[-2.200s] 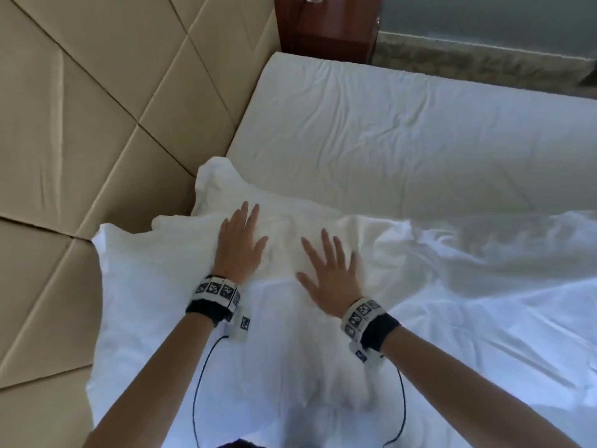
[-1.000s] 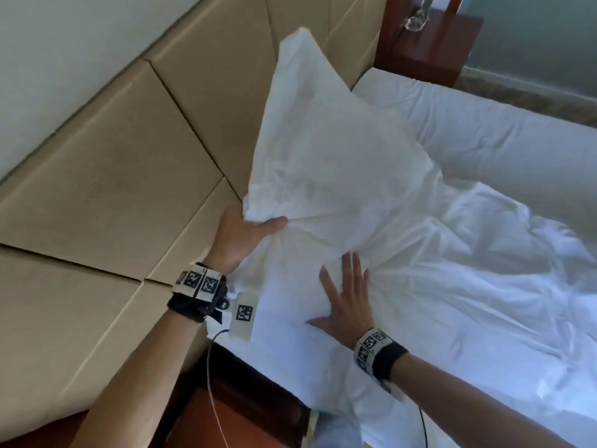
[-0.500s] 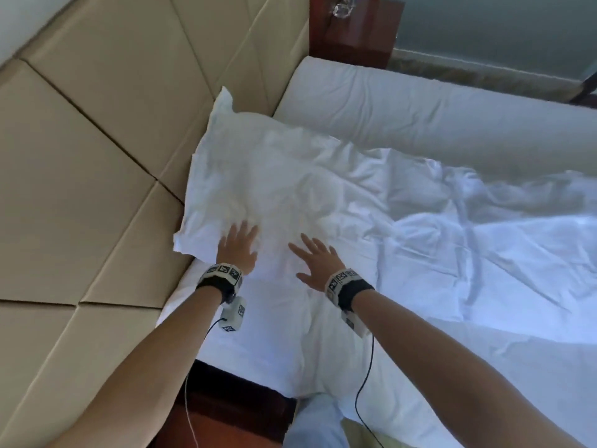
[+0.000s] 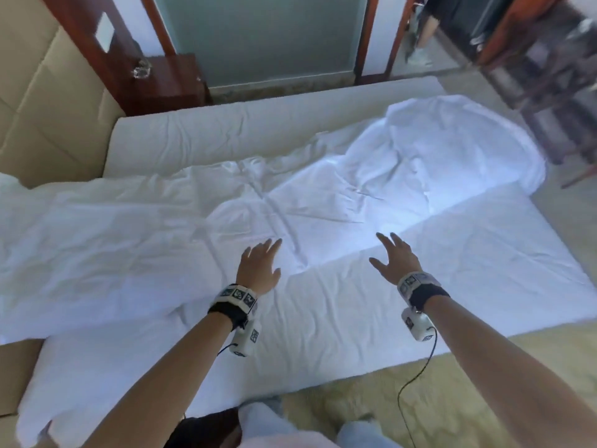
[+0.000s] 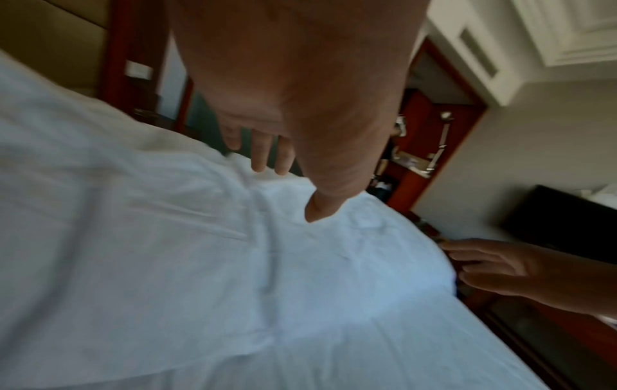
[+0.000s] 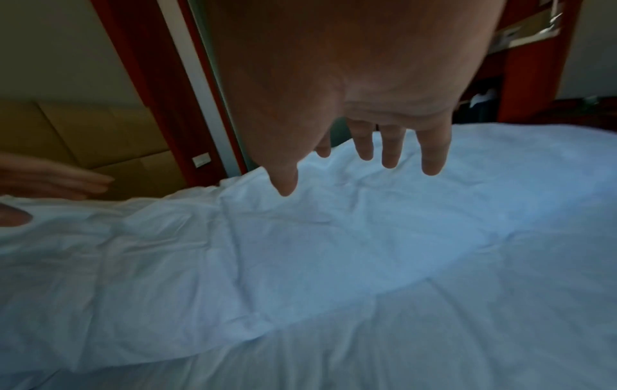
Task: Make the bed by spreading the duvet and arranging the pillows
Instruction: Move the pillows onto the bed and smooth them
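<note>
A crumpled white duvet (image 4: 323, 195) lies in a band across the middle of the bed, bunched at the far right. Its near edge runs just ahead of both hands. My left hand (image 4: 258, 266) hovers open over that edge, fingers straight, seen also in the left wrist view (image 5: 284, 158). My right hand (image 4: 392, 260) is open with fingers spread, above the duvet edge in the right wrist view (image 6: 367, 163). Neither hand holds anything. A white pillow (image 4: 9, 185) shows only as a corner at the far left.
The white bed sheet (image 4: 323, 324) covers the mattress near me. A tan padded headboard (image 4: 48, 118) stands at the left. A dark wooden nightstand (image 4: 168, 82) with a glass item sits beyond the bed. Carpet (image 4: 420, 409) lies by my legs.
My hands have left the pillow at the headboard and swung right to the middle of the bed. They now hover open over the duvet edge.
</note>
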Action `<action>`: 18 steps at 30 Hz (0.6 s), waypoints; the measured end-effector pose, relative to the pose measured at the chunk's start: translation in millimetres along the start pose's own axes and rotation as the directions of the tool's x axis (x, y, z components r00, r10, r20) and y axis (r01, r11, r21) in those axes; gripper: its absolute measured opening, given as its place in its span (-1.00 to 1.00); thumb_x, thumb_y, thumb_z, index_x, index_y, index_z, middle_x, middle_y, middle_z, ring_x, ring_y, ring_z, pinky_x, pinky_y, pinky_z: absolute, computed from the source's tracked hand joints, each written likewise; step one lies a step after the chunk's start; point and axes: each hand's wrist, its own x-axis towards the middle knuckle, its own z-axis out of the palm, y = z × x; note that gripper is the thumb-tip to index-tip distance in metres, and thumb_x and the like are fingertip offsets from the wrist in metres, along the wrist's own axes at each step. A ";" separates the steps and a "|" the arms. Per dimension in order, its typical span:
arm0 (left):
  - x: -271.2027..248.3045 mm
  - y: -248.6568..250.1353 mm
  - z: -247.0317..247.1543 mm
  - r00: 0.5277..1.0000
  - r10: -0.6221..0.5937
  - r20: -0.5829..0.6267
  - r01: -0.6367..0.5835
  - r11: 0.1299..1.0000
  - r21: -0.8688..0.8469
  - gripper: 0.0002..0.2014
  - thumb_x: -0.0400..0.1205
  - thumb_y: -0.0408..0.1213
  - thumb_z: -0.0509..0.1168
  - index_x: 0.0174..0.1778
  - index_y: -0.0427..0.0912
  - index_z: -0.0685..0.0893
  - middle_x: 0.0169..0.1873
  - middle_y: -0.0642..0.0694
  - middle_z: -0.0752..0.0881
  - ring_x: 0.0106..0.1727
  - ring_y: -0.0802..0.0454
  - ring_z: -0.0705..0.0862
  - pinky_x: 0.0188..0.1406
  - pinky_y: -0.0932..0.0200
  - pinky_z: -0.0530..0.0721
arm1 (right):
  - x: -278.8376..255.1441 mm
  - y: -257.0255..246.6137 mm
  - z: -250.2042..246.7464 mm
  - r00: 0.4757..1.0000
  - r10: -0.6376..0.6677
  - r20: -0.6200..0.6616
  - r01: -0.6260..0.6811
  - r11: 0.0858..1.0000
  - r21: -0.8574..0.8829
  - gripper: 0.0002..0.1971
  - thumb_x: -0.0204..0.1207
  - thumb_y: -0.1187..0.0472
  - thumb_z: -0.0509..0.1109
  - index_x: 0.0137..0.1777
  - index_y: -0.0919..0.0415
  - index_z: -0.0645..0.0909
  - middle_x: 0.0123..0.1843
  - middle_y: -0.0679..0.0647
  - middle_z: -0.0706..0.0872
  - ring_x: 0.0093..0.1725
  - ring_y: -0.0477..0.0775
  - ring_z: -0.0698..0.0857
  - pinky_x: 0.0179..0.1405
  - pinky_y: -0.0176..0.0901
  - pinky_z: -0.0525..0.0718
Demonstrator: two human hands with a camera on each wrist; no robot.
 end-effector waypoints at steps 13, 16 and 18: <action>55.9 340.6 48.3 0.990 0.137 -0.033 -0.138 0.990 -0.013 -0.26 0.69 -0.03 0.29 0.77 0.04 0.13 0.73 -0.05 0.23 0.72 -0.04 0.22 0.74 -0.13 0.01 | -24.0 300.3 -126.7 0.995 -0.017 -0.098 0.019 1.000 0.011 -0.16 0.62 -0.21 0.40 0.79 -0.15 0.05 0.82 0.12 0.08 0.77 0.25 0.13 0.65 0.36 0.32; 91.6 380.3 59.4 0.993 0.106 -0.059 -0.107 0.994 -0.011 -0.26 0.67 -0.04 0.32 0.76 0.02 0.18 0.71 -0.07 0.28 0.70 -0.06 0.26 0.73 -0.13 0.04 | 7.6 350.7 -139.2 0.997 -0.008 -0.083 0.009 1.000 0.011 -0.15 0.61 -0.21 0.41 0.79 -0.16 0.04 0.82 0.11 0.06 0.77 0.24 0.11 0.67 0.36 0.28; 124.8 410.2 73.9 0.993 0.094 -0.068 -0.094 0.996 0.002 -0.25 0.66 -0.04 0.33 0.76 0.01 0.19 0.71 -0.07 0.29 0.69 -0.05 0.28 0.72 -0.13 0.06 | 32.0 391.1 -145.2 0.997 -0.002 -0.076 0.001 1.000 -0.003 -0.14 0.61 -0.20 0.42 0.79 -0.16 0.03 0.82 0.11 0.06 0.77 0.23 0.12 0.68 0.35 0.26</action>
